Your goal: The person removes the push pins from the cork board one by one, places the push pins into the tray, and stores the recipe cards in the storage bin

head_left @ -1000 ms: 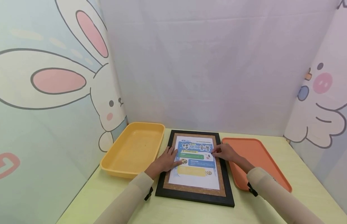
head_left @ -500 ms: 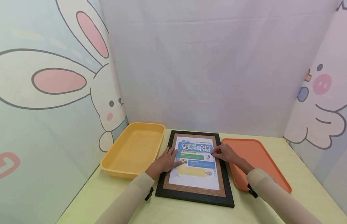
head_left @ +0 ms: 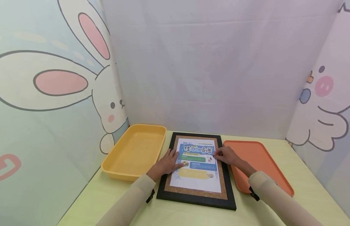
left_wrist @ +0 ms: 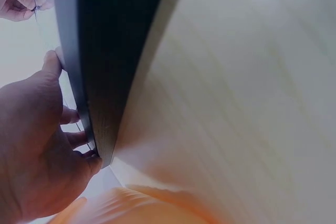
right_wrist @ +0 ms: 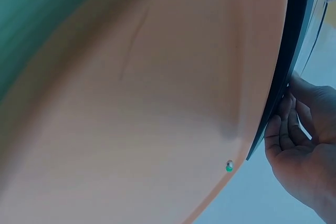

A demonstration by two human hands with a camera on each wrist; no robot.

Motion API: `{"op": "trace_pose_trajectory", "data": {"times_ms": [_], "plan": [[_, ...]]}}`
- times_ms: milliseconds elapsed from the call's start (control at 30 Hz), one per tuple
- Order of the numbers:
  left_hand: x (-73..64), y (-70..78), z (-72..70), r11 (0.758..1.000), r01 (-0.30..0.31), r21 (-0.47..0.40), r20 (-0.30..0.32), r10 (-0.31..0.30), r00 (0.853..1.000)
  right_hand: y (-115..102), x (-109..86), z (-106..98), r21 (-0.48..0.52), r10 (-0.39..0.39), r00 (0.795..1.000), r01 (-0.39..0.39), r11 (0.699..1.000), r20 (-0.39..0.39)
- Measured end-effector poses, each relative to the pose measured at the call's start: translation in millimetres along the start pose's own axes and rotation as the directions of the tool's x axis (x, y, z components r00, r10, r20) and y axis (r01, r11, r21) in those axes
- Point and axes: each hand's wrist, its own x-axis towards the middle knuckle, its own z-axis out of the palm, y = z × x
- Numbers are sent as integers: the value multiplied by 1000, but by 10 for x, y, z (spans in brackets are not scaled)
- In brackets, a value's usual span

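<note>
Board (head_left: 197, 200) lies flat on the tabletop (head_left: 180, 216), its far end near the back edge. Yellow tray (head_left: 136, 147) stands left of it, toward the back-left corner; orange tray (head_left: 256, 157) stands just beside it, right. Printed sheet (head_left: 196, 171) rests on the board. Left hand (head_left: 167, 161): fingers spread, resting on the sheet's left edge. Right hand (head_left: 228, 156): fingers bent at the sheet's right edge; grasp cannot be determined.
</note>
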Motion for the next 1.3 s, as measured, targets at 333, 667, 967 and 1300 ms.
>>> {"op": "trace_pose_trajectory", "data": {"times_ms": [333,667,967,1300], "plan": [[-13,0,-1,1000,-6,16,-7,6,1000,-44,-15,18,-6,47,999,-47,999,-19],[-18,4,8,1000,18,16,3,-18,1000,-68,-19,5,-2,8,1000,-8,1000,-4],[-15,12,-1,999,15,44,-4,-15,1000,2,-11,14,9,-39,999,39,999,-6],[-9,12,1,997,-11,75,-16,12,1000,40,-12,44,-2,-62,998,62,998,-27]]}}
